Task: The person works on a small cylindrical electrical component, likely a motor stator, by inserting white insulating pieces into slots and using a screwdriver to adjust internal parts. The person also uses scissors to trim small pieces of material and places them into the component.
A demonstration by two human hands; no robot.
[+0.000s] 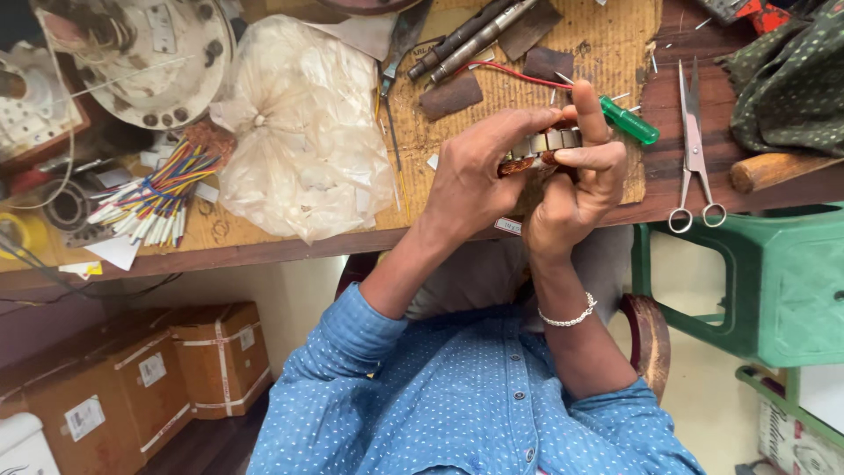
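Both of my hands are raised over the front edge of a wooden workbench (264, 246) and together hold a small round motor stator (549, 142) with a metal core and copper winding. My left hand (470, 176) wraps it from the left, fingers curled over the top. My right hand (580, 180) grips it from the right, index finger pointing up; a beaded bracelet sits on that wrist. Most of the stator is hidden by my fingers.
A green-handled screwdriver (629, 121) and scissors (694, 149) lie right of my hands. A crumpled plastic bag (299, 132), coloured wire sleeves (158, 198) and a white fan housing (149, 53) lie left. A green plastic stool (774, 281) and cardboard boxes (220, 356) stand below.
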